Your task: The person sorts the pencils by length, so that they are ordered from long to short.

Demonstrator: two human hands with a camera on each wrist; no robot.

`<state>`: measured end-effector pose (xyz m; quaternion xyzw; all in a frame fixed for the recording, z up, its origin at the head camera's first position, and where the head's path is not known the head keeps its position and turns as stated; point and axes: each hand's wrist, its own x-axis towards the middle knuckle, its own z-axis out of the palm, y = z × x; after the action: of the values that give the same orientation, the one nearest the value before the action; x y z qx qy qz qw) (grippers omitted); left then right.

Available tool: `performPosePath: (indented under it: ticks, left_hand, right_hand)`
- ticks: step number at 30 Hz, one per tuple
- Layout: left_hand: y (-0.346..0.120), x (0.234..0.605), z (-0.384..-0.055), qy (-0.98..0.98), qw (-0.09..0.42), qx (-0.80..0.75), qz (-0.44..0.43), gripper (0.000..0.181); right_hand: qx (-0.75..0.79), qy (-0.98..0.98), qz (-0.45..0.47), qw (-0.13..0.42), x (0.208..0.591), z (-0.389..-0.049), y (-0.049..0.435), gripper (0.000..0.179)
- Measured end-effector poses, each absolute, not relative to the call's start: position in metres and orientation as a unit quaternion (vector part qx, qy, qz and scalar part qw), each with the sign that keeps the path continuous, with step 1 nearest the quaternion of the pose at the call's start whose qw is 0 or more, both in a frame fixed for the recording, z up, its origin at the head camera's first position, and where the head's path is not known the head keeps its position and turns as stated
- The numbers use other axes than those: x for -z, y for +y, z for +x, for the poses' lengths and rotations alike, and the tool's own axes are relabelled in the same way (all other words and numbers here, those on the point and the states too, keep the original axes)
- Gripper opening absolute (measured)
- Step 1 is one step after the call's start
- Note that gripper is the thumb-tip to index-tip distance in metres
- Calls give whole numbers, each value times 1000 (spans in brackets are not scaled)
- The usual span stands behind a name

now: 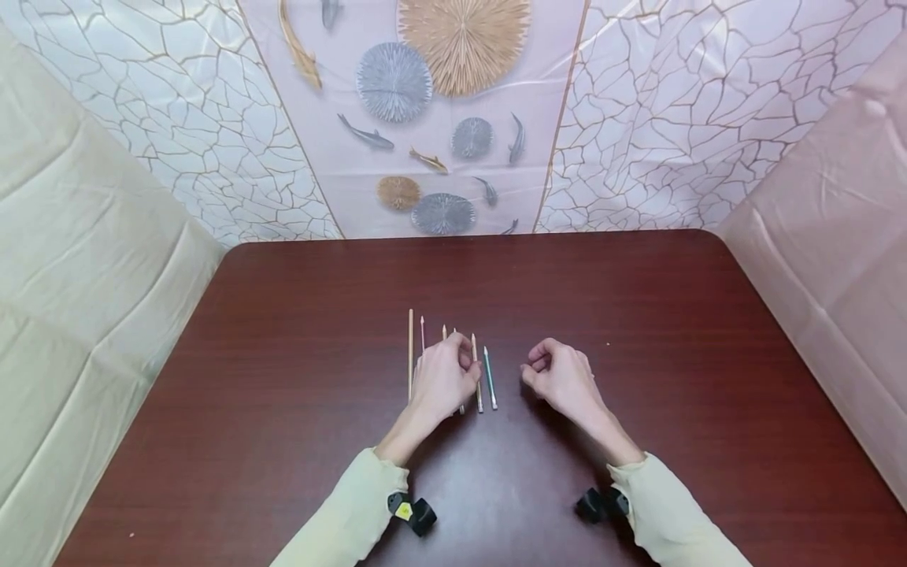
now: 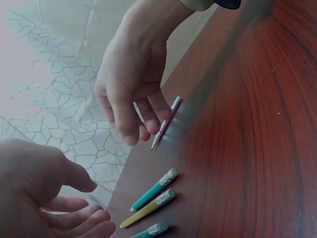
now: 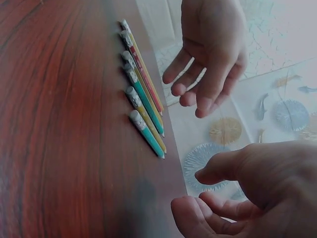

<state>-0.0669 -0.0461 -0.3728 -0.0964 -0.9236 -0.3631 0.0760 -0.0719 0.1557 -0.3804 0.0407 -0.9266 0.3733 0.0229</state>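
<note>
Several pencils lie roughly side by side on the table. At the row's right end is a teal pencil; at its left is a long yellowish one. A red pencil lies among them. My left hand hovers over the row, partly hiding it; its fingers hang loosely bent with nothing between them. My right hand is right of the row, fingers loosely curled, thumb apart from them. In the left wrist view a pinkish pencil lies behind its fingertips; contact cannot be told.
The dark red-brown table has rounded far corners. A patterned cloth hangs beyond its far edge, with pale padded sides left and right. Dark wrist cameras sit on both forearms.
</note>
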Motion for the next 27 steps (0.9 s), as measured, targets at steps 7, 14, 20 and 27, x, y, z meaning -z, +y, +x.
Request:
performPosePath:
  ticks: [7, 14, 20, 27]
  left_hand:
    - [-55, 375, -65, -923, 75, 368, -85, 20]
    - [-67, 378, -61, -914, 111, 377, -99, 26]
    - [-74, 382, -57, -913, 136, 369, -106, 30]
    - [-82, 390, -55, -912, 156, 361, -116, 33]
  right_hand:
    - [-370, -926, 51, 42, 380, -72, 167, 12]
    - [-369, -927, 48, 52, 380, -73, 171, 11]
    - [-365, -929, 42, 52, 381, -72, 178, 11]
    - [-359, -932, 32, 47, 381, -72, 185, 13]
